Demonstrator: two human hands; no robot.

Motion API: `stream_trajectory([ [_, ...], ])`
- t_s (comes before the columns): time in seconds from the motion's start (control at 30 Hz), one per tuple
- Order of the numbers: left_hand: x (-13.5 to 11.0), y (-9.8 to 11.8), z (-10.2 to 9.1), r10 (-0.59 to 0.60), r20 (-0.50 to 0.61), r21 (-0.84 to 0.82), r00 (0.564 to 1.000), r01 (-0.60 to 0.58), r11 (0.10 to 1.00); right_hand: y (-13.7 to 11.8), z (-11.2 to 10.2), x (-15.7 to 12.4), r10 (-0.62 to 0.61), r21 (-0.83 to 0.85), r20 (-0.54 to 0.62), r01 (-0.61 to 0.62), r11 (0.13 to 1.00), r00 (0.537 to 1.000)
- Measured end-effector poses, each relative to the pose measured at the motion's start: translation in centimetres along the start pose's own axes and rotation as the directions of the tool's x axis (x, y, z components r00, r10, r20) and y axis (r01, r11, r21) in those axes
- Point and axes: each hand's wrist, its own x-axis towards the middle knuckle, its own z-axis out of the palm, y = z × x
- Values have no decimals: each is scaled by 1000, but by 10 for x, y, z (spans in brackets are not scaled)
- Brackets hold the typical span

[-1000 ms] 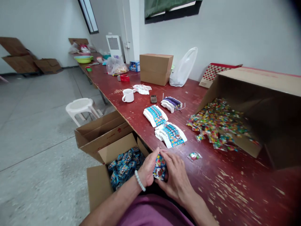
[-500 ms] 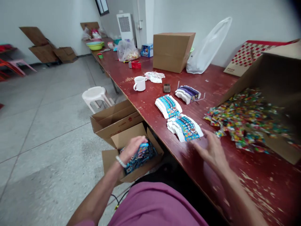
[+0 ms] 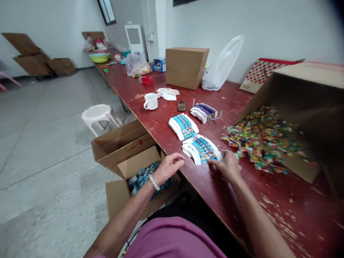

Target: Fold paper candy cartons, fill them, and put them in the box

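Note:
My right hand is at the near end of a fanned stack of blue-and-white printed packets, its thumb and fingers closed on the end packet. A second blue-and-white stack lies just behind, and a purple-and-white stack sits farther back. Over the table's front edge hovers my left hand, with its fingers loosely apart and nothing visible in them. Below it stands an open cardboard box holding small blue filled packs.
At right, a tipped carton spills wrapped candies onto the red table. A white mug, a small dark device and a closed carton stand farther back. A white stool is on the floor at left.
My left hand has let go of a blue pack over the floor box and risen rightward to the table edge. My right hand has moved onto the near stack and closed at its end.

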Motion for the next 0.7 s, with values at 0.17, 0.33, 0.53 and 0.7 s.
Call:
stream_trajectory([
  [0.17, 4, 6, 10, 77, 18, 76, 997, -78, 994, 3, -18, 5, 56, 394, 120, -100, 914, 991],
  [0.33, 0, 24, 1, 127, -132, 154, 983, -106, 982, -10, -60, -16, -83, 550, 255, -74, 832, 963],
  [0.53, -11, 42, 26, -14, 632, -359, 775, 309, 881, -55, -97, -67, -409, 682, 420, 15, 731, 810],
  [0.7, -31, 27, 57, 130, 873, -442, 470, 651, 618, -68, -101, -90, -510, 724, 409, 71, 686, 757],
])
